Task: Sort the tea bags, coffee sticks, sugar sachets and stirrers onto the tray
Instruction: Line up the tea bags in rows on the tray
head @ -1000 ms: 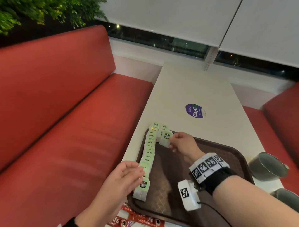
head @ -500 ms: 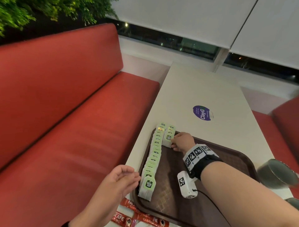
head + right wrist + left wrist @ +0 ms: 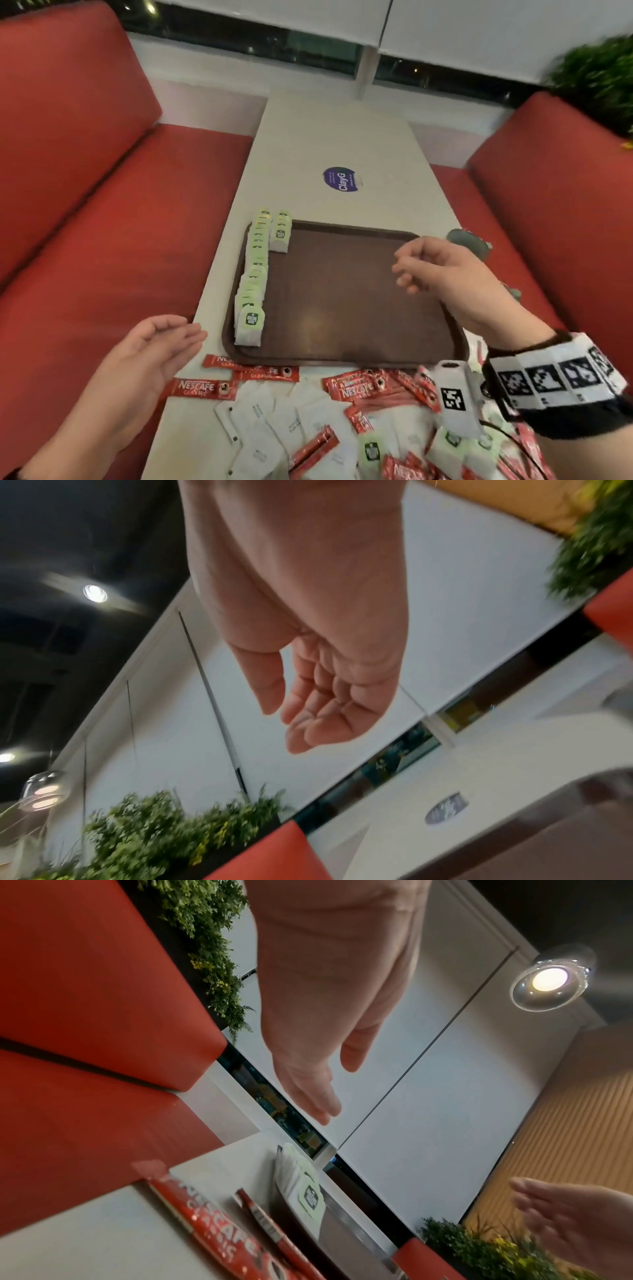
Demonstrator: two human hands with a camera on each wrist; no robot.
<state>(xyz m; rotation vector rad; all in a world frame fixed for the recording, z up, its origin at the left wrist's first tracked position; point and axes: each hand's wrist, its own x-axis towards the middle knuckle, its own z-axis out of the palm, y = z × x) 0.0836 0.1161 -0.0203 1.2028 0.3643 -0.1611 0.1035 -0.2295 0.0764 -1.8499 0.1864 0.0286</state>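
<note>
Hovering empty and loosely uncurled, right hand (image 3: pixel 442 270) and left hand (image 3: pixel 154 356) flank tray (image 3: pixel 342 308), tea bags (image 3: pixel 255 270) filed edgewise, saving space.

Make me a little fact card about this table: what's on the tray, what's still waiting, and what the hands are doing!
tray: brown, on the white table
on the tray: long row of tea bags along its left edge, short second row beside it
still waiting: coffee sticks, white sugar sachets, loose tea bags, all piled on the table near the person
stirrers: none that I can make out
left hand: relaxed, holding nothing, left of the tray
right hand: loosely curled, holding nothing, above the tray
</note>
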